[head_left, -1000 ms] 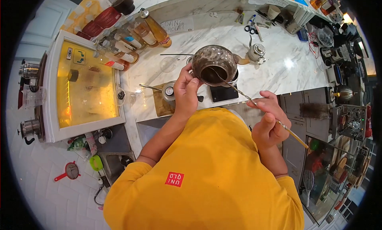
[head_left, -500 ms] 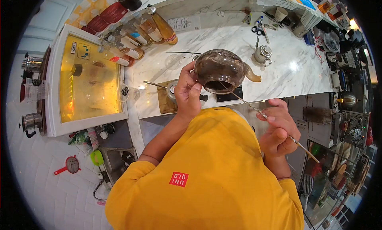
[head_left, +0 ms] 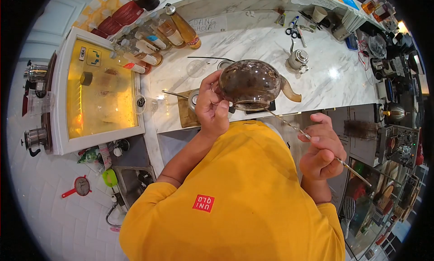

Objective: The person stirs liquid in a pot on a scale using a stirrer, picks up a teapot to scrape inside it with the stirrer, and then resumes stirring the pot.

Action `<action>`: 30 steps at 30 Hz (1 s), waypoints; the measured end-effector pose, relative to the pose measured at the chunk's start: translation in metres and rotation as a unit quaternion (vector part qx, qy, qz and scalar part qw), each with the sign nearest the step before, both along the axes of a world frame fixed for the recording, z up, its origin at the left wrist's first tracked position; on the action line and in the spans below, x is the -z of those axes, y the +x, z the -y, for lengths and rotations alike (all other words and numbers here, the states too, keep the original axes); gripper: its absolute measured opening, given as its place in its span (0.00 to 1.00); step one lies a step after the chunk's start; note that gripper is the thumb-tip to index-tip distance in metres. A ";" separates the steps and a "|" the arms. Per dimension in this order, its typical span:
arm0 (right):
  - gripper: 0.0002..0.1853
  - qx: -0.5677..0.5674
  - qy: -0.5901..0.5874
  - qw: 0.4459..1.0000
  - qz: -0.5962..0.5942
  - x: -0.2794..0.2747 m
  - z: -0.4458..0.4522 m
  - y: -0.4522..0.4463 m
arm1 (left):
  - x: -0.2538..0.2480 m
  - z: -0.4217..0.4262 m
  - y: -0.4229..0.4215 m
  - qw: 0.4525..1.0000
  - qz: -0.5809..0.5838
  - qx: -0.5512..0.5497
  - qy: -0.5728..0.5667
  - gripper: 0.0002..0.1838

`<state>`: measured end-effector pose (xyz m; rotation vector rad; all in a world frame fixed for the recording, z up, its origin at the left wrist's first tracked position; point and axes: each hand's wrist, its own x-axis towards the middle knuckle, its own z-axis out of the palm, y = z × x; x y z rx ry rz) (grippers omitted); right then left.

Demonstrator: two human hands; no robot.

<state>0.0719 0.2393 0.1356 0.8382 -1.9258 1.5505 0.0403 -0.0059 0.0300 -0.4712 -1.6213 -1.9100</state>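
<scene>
My left hand (head_left: pixel 212 108) grips a round glass teapot (head_left: pixel 250 81) by its left side, above the counter. The pot is tipped so its mouth points down toward me. Dark wet bits, perhaps tea leaves, cling inside the glass. Its curved spout (head_left: pixel 291 91) points right. In my right hand (head_left: pixel 322 149) is a long twisted metal bar spoon (head_left: pixel 289 123), held between thumb and fingers. The spoon's far end reaches the pot's mouth; its tip is hidden. Partly behind the pot, a flat black device (head_left: pixel 260 109) lies at the counter's edge.
A small metal gooseneck kettle (head_left: pixel 298 60) stands on the marble counter (head_left: pixel 334 87), beyond the pot. Several bottles (head_left: pixel 156 39) line the back left beside a yellow-lit cabinet (head_left: pixel 101 94). Scissors (head_left: pixel 291 32) lie at the back. A sink (head_left: pixel 129 184) is at lower left.
The teapot has tipped further, its mouth turning downward so less of the opening shows. My right hand and the bar spoon have shifted slightly right and down.
</scene>
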 end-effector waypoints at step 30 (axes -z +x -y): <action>0.18 -0.024 -0.054 0.997 0.048 -0.001 -0.007 0.022 | -0.006 -0.026 0.023 0.998 0.037 -0.043 0.009 0.10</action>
